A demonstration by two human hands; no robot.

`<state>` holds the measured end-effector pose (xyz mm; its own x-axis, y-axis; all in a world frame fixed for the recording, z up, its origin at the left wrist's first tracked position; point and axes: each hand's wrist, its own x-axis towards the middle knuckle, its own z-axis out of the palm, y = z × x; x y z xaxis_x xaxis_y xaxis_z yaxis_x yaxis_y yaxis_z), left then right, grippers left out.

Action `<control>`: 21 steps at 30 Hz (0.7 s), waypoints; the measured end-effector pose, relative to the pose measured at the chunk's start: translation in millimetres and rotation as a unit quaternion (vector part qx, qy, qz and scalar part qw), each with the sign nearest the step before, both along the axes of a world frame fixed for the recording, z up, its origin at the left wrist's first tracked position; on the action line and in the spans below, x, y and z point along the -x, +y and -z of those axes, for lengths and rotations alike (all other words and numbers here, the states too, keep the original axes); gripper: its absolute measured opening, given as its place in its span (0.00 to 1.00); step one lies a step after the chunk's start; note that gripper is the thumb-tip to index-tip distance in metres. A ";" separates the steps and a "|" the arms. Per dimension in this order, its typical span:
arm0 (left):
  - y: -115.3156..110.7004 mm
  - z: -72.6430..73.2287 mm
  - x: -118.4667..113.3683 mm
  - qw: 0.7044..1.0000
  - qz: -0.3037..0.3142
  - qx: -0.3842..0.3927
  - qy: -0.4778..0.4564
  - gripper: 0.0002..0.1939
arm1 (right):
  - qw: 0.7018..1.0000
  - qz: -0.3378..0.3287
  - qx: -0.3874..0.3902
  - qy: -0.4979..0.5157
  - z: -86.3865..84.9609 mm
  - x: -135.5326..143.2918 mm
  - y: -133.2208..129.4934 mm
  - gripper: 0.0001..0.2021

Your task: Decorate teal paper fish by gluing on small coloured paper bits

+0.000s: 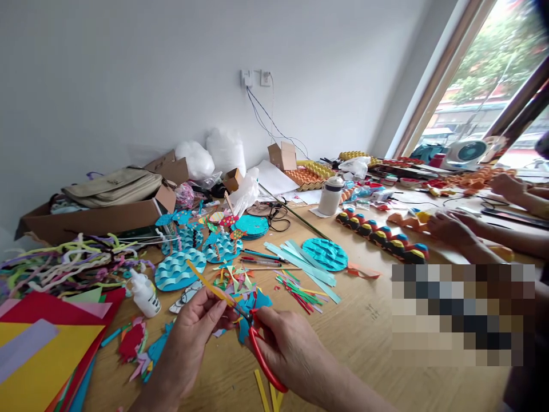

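My left hand (193, 326) pinches a narrow yellow paper strip (209, 284) between thumb and fingers. Wrapped round the red handles of a pair of scissors (261, 357), my right hand (291, 349) holds the blades at the strip's near end. Blue paper pieces (257, 300) lie just behind and under the blades. More yellow strips (261, 389) rest on the table below my right hand. Small coloured paper scraps (234, 278) are heaped beyond my hands, beside thin red and green strips (300, 292).
At left are a white glue bottle (144, 294), coloured paper sheets (51, 349) and fuzzy pipe cleaners (86, 266). Blue wavy paper discs (180, 270) and pale blue strips (304, 263) lie ahead. A white lidded cup (330, 197) stands beyond. At right, another person's hands (454, 229) work near painted egg-carton strips (381, 236).
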<state>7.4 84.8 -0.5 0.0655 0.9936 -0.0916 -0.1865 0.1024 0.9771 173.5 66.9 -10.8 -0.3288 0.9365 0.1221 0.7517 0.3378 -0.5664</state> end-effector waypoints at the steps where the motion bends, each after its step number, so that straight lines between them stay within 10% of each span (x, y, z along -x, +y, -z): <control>1: 0.2 0.1 -0.1 1.000 0.001 0.002 0.001 0.12 | 1.000 -0.003 0.000 -0.003 -0.8 0.0 1.1 0.09; 21: -1.9 -1.8 -2.6 0.999 0.027 -0.018 -0.040 0.08 | 1.000 -0.008 -0.009 -0.025 -3.3 3.3 0.8 0.12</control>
